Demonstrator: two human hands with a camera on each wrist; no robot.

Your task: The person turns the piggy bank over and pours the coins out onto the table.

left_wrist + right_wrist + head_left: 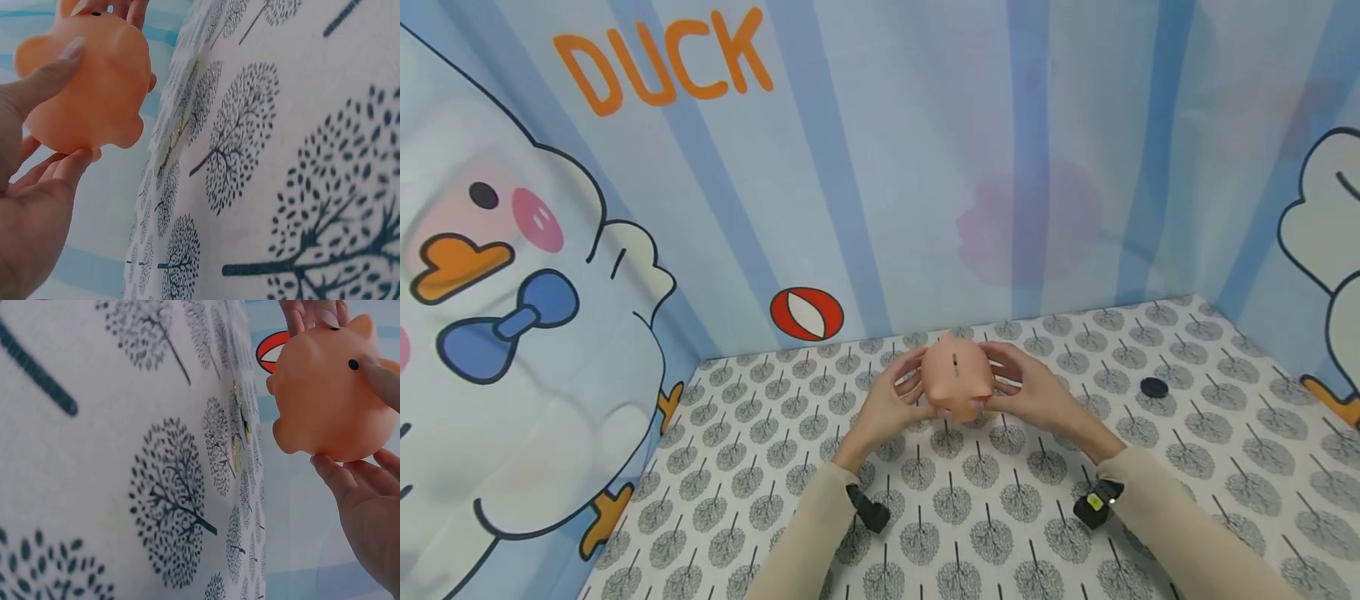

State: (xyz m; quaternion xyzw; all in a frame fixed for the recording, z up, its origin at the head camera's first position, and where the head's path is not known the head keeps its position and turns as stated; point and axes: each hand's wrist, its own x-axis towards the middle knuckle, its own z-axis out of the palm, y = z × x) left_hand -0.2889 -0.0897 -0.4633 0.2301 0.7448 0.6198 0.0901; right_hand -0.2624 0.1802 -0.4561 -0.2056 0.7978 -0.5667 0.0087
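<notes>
An orange-pink piggy bank (957, 379) is held between both hands over the patterned cloth. Its coin slot is on top and its face points toward the person in the head view. My left hand (886, 406) grips one side, with the thumb against the face and the other fingers round the far side. On the opposite side my right hand (1032, 392) grips it in the same way. Both wrist views show the piggy bank (325, 403) raised off the cloth, its feet hanging free.
A small black disc (1154, 387) lies on the tree-print cloth (917, 542) to the right of the hands. Behind rises a blue-striped curtain (895, 167) with duck drawings. Each wrist wears a small black camera (870, 510).
</notes>
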